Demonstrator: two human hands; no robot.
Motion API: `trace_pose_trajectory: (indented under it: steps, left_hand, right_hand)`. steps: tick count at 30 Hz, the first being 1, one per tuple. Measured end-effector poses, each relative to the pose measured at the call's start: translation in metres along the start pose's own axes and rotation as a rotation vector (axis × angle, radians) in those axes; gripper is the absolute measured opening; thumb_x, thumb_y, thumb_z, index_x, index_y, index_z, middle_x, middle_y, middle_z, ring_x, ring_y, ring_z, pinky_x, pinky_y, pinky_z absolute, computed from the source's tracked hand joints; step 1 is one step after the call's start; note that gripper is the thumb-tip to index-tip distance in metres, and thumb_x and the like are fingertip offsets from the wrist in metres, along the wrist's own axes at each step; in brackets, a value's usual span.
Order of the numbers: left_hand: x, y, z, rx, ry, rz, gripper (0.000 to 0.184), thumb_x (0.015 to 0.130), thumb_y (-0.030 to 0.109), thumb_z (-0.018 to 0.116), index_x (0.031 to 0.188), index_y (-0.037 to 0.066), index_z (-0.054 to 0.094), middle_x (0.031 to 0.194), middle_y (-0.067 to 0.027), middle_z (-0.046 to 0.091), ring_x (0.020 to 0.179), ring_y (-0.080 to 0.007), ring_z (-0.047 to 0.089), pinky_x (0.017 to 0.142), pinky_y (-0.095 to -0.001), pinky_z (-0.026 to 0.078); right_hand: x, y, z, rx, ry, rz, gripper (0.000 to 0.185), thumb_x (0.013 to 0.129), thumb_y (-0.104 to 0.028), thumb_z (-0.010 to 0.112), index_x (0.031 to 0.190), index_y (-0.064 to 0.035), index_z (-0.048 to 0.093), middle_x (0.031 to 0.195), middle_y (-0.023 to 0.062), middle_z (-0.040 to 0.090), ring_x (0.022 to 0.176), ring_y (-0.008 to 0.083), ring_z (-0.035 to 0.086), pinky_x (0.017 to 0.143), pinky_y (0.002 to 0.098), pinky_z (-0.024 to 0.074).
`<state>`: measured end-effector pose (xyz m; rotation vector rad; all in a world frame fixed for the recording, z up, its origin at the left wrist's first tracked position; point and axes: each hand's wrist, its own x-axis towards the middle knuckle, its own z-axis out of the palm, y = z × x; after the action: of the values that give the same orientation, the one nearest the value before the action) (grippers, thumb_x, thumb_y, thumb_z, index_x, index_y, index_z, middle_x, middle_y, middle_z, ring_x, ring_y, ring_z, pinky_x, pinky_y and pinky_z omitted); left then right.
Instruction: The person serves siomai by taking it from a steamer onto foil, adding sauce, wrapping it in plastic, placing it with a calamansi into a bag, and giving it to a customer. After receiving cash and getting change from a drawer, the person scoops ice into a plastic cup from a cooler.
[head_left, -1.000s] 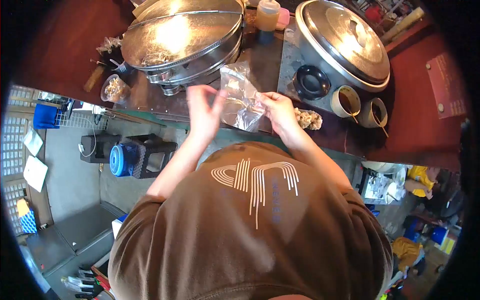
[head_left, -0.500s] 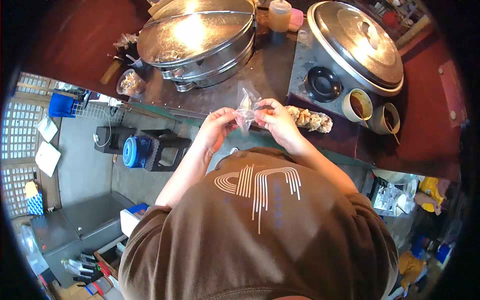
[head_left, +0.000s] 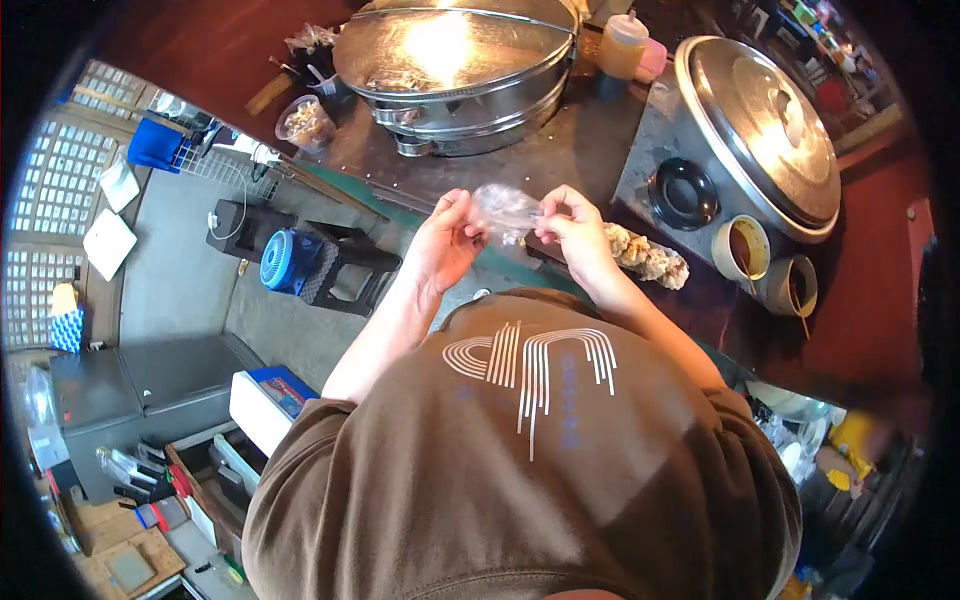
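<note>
A clear plastic bag [head_left: 503, 210] is stretched between my two hands above the counter's front edge. My left hand [head_left: 448, 238] pinches its left end. The fingers of my right hand [head_left: 572, 228] grip its right end. Just right of my right hand lies a row of pale brown dumplings [head_left: 648, 258], partly hidden by that hand. Farther right stand two cups of dark sauce, one [head_left: 741, 248] beside the other [head_left: 791, 286], each with a stick in it.
A round metal steamer [head_left: 470, 110] stands at the back, with a cup of small bits [head_left: 305, 124] to its left. At the right are a lidded pot [head_left: 765, 130], a black dish [head_left: 684, 193] and a sauce bottle [head_left: 623, 45]. A blue fan [head_left: 288, 262] is below left.
The bag has gone from hanging upright between my hands to lying stretched sideways. The view has turned, so the counter and its objects appear farther right and lower.
</note>
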<state>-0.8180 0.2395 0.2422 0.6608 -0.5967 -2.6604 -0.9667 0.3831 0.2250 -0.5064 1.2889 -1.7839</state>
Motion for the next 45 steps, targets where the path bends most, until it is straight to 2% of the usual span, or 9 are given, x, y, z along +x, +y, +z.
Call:
trace_pose_trajectory:
  steps: [4,9,18,25,31,35,38,43,45]
  left_hand:
    - [0.000,0.004,-0.001,0.594,-0.107,0.280,0.014,0.085,0.009,0.063,0.088,0.016,0.052,0.075,0.0061,0.046,0.069,-0.0063,0.045,0.071,-0.0271,0.041]
    - [-0.007,0.003,0.032,0.902,0.226,0.480,0.059,0.079,0.008,0.067,0.125,0.017,0.031,0.110,-0.0048,0.039,0.087,-0.0131,0.051,0.068,-0.0251,0.044]
    - [-0.008,0.023,0.016,1.853,-0.011,0.702,0.026,0.067,-0.011,0.052,0.078,0.008,0.065,0.107,-0.0104,0.049,0.090,-0.0230,0.055,0.075,-0.0321,0.046]
    - [-0.014,0.011,0.050,1.997,0.049,1.077,0.019,0.068,0.002,0.063,0.085,0.011,0.063,0.116,-0.0143,0.047,0.087,-0.0268,0.057,0.075,-0.0330,0.047]
    - [-0.004,0.021,0.044,1.896,0.083,0.669,0.018,0.067,-0.006,0.058,0.076,0.009,0.061,0.119,-0.0090,0.047,0.082,-0.0243,0.056,0.072,-0.0352,0.047]
    - [-0.022,0.037,0.052,2.173,-0.172,0.819,0.030,0.066,-0.010,0.056,0.081,0.014,0.066,0.119,-0.0092,0.048,0.083,-0.0259,0.057,0.075,-0.0373,0.049]
    - [-0.017,0.046,0.042,2.387,0.153,0.606,0.043,0.067,-0.008,0.057,0.098,0.020,0.068,0.120,-0.0126,0.046,0.087,-0.0304,0.059,0.071,-0.0416,0.052]
    - [-0.079,0.054,0.097,1.786,0.045,1.471,0.033,0.074,-0.003,0.060,0.106,0.004,0.063,0.114,-0.0137,0.053,0.091,-0.0282,0.060,0.072,-0.0347,0.051]
    - [-0.051,0.041,0.062,2.090,0.026,1.107,0.037,0.069,-0.006,0.058,0.104,0.004,0.064,0.109,-0.0161,0.054,0.091,-0.0320,0.059,0.074,-0.0382,0.050]
  right_hand:
    - [-0.003,-0.003,0.012,-0.365,-0.069,-0.212,0.023,0.078,0.011,0.046,0.082,-0.0035,0.063,0.111,0.0072,0.048,0.068,0.0098,0.054,0.059,0.0214,0.0449]
    - [-0.001,-0.005,0.023,-0.592,-0.172,-0.343,0.037,0.075,0.012,0.046,0.100,-0.0054,0.066,0.122,0.0090,0.045,0.075,0.0156,0.056,0.066,0.0258,0.0469]
    - [-0.007,-0.017,0.024,-0.882,-0.102,-0.294,0.042,0.072,0.008,0.054,0.113,-0.0014,0.058,0.126,0.0134,0.044,0.091,0.0250,0.059,0.076,0.0303,0.0488]
    - [-0.014,-0.021,0.035,-0.973,-0.228,-0.398,0.057,0.069,0.007,0.053,0.126,0.0023,0.045,0.139,0.0154,0.035,0.116,0.0339,0.049,0.090,0.0366,0.0463]
    - [-0.018,-0.033,0.034,-0.982,-0.145,-0.345,0.061,0.070,0.005,0.053,0.130,0.0027,0.041,0.139,0.0159,0.035,0.114,0.0358,0.051,0.091,0.0378,0.0464]
    - [-0.008,-0.027,0.026,-1.087,-0.153,-0.345,0.061,0.071,0.004,0.053,0.130,0.0022,0.040,0.138,0.0173,0.036,0.103,0.0378,0.057,0.086,0.0391,0.0494]
    - [-0.013,-0.042,0.045,-1.131,-0.139,-0.434,0.062,0.071,0.003,0.054,0.131,0.0016,0.039,0.138,0.0187,0.036,0.101,0.0386,0.058,0.086,0.0393,0.0501]
    - [-0.042,-0.092,0.076,-0.780,-0.276,-1.026,0.050,0.081,0.001,0.053,0.130,0.0009,0.043,0.135,0.0218,0.040,0.116,0.0350,0.049,0.095,0.0355,0.0444]
    - [-0.031,-0.065,0.055,-0.829,-0.280,-0.703,0.046,0.082,-0.001,0.056,0.126,-0.0009,0.047,0.131,0.0191,0.044,0.114,0.0335,0.051,0.093,0.0340,0.0442]
